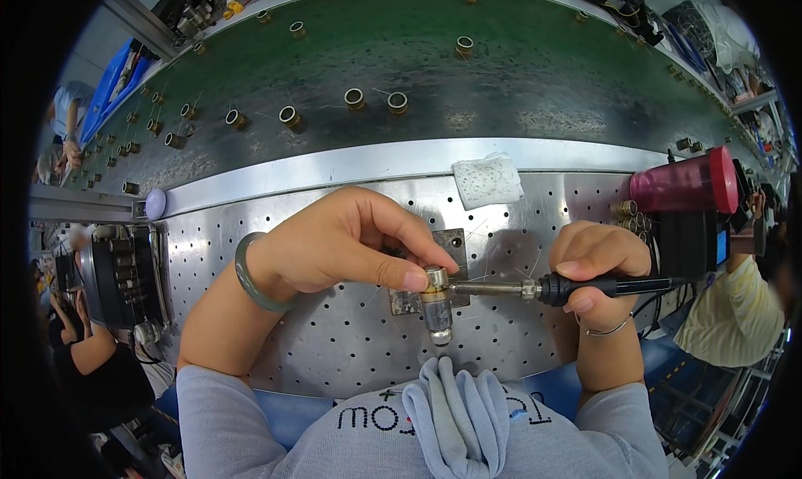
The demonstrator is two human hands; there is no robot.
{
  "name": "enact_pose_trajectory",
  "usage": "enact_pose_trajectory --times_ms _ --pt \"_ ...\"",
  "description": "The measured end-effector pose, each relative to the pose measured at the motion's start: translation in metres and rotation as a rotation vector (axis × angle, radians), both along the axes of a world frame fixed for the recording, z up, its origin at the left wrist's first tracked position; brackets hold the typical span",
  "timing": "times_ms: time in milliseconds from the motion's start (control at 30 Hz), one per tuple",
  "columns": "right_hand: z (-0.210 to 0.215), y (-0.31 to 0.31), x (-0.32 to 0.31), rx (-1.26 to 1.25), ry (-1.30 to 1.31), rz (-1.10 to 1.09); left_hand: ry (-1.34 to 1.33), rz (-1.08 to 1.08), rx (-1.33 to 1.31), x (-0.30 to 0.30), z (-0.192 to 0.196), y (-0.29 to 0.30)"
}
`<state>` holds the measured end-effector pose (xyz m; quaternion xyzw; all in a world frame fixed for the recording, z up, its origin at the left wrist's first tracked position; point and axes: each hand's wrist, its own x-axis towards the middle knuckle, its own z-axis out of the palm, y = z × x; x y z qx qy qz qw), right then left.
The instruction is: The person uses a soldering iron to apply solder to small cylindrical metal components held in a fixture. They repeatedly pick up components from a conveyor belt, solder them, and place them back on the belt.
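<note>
My left hand [334,237], a jade-coloured bangle on its wrist, reaches in over the perforated metal worktop. Its thumb and forefinger pinch the brassy upper end of a small metal cylinder [438,312], whose narrower rounded end points toward me. From the right, my right hand [603,266] is closed round the black handle of a soldering iron [493,288]. The iron's metal shaft lies nearly level, and its tip meets the cylinder's upper part just below my left fingertips. Beneath the cylinder sits a dark square metal plate [452,243] with holes.
Beyond a pale metal rail, several small metal rings [354,99] with fine wires stand on a green conveyor belt [535,78]. A folded white cloth [487,181] lies by the rail. At right are a pink tumbler [681,183] and stacked rings [632,217]. Other people sit on both sides.
</note>
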<state>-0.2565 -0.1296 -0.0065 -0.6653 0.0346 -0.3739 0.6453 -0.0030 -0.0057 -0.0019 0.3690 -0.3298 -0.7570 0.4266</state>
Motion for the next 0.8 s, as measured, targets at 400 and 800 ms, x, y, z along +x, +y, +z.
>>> enact_pose_trajectory --times_ms 400,800 --pt "0.0001 -0.0016 0.0008 -0.029 0.009 0.025 -0.016 0.005 0.000 -0.0003 0.0019 0.0002" --pt "0.0042 -0.0025 0.0006 -0.093 0.051 0.021 -0.025 0.006 -0.001 -0.0009 0.0023 0.0002"
